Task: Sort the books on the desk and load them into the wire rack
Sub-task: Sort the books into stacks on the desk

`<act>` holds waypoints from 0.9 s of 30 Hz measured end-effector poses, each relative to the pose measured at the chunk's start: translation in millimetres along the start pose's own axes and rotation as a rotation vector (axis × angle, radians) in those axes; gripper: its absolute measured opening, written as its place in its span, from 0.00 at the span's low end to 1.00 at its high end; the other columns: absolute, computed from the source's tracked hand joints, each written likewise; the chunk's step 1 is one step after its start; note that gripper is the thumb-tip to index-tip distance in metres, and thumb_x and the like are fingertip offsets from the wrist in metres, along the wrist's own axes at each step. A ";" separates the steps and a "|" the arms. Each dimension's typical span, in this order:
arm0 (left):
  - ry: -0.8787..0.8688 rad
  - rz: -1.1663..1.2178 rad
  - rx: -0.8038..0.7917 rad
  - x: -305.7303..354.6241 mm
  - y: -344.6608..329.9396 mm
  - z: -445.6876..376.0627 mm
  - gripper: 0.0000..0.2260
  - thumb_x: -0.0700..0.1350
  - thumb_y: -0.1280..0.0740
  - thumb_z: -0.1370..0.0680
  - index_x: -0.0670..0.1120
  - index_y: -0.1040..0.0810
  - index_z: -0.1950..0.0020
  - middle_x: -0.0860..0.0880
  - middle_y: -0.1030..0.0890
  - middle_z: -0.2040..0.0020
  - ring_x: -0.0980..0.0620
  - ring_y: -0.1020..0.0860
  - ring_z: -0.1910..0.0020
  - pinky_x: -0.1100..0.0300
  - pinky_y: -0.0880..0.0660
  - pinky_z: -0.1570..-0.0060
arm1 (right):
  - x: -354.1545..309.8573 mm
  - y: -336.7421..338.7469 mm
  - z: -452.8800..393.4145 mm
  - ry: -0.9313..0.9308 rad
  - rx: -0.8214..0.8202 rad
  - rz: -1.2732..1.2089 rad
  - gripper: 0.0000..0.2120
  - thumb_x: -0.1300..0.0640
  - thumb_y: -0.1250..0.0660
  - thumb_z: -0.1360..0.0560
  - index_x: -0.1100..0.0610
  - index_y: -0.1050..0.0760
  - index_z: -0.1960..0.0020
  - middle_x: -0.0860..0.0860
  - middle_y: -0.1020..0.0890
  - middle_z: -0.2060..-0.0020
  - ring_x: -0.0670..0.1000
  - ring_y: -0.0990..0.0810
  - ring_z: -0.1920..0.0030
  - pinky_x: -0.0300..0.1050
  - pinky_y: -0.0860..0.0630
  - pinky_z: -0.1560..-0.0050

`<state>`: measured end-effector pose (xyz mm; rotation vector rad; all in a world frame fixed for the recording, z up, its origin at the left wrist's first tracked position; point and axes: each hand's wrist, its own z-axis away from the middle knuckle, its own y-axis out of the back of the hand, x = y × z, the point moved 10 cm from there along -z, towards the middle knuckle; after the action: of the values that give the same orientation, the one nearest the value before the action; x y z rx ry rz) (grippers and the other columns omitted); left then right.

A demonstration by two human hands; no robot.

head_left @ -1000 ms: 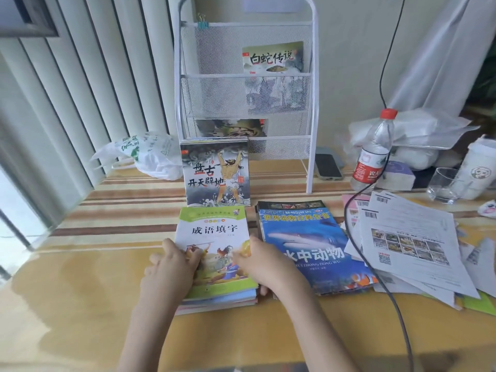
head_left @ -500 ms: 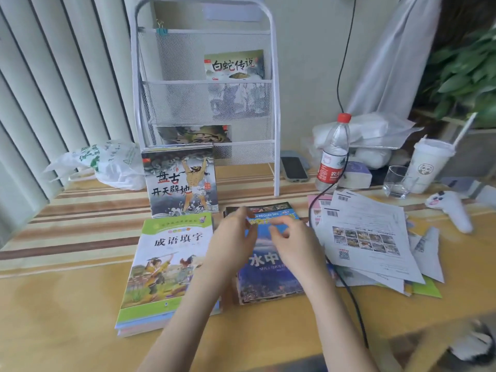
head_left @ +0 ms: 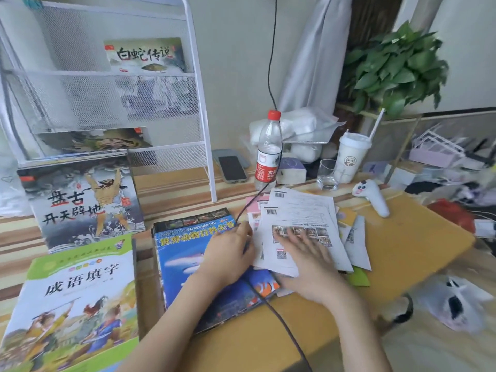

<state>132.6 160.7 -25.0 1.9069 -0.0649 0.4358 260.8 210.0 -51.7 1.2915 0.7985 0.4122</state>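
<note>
You are looking at a clear plastic water bottle with a red cap (head_left: 268,154) standing toward the desk's far edge, a dark smartphone (head_left: 232,168) lying just left of it, and a white lidded paper cup with a straw (head_left: 351,157) beside an empty clear glass (head_left: 328,175). A green leafy potted plant (head_left: 394,65) is sitting beyond the far right corner.

Both forearms are bare to the frame's edge, and neither left grip (head_left: 228,255) nor right grip (head_left: 308,267) wears anything.

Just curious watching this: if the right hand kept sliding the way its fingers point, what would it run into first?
The right hand already lies on the loose printed sheets; going on up and left, probably the black cable, though depth is unclear.
</note>
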 end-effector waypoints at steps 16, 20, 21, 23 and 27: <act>0.155 0.701 0.100 -20.9 -6.7 2.4 0.30 0.38 0.29 0.27 0.54 0.35 0.29 0.57 0.26 0.45 0.58 0.28 0.45 0.66 0.31 0.47 | -23.7 69.7 13.1 0.086 0.372 -0.086 0.12 0.44 0.40 0.22 0.51 0.23 0.52 0.49 0.22 0.69 0.53 0.24 0.64 0.47 0.30 0.65; 0.235 0.516 0.175 -32.4 -4.2 -0.3 0.23 0.40 0.26 0.30 0.53 0.23 0.37 0.46 0.31 0.35 0.46 0.33 0.33 0.60 0.38 0.35 | -31.8 70.7 17.0 0.114 0.246 -0.129 0.10 0.42 0.39 0.24 0.46 0.25 0.58 0.48 0.20 0.66 0.51 0.23 0.62 0.48 0.27 0.62; 0.216 0.463 0.177 -29.5 -2.7 -0.5 0.23 0.39 0.26 0.31 0.52 0.22 0.37 0.44 0.33 0.32 0.44 0.36 0.30 0.57 0.40 0.32 | -33.5 71.0 18.4 0.118 0.215 -0.146 0.08 0.42 0.39 0.24 0.41 0.26 0.60 0.45 0.21 0.68 0.49 0.24 0.63 0.46 0.28 0.63; 0.118 0.462 0.150 -17.8 1.0 -2.2 0.20 0.37 0.27 0.29 0.50 0.20 0.39 0.44 0.33 0.29 0.46 0.35 0.29 0.54 0.38 0.31 | -40.1 75.0 22.7 0.130 0.203 -0.134 0.11 0.42 0.38 0.25 0.34 0.30 0.66 0.41 0.24 0.72 0.44 0.28 0.68 0.42 0.32 0.68; -0.068 0.353 0.053 2.7 2.2 -3.6 0.14 0.37 0.32 0.25 0.50 0.18 0.42 0.51 0.20 0.39 0.50 0.24 0.37 0.63 0.31 0.40 | -39.4 86.4 29.9 0.096 0.283 -0.129 0.05 0.41 0.34 0.28 0.37 0.23 0.53 0.40 0.18 0.61 0.43 0.22 0.59 0.42 0.25 0.60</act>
<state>133.6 163.6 -21.1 1.9666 -0.4435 0.6132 269.3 184.8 44.2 1.4805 1.0431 0.2648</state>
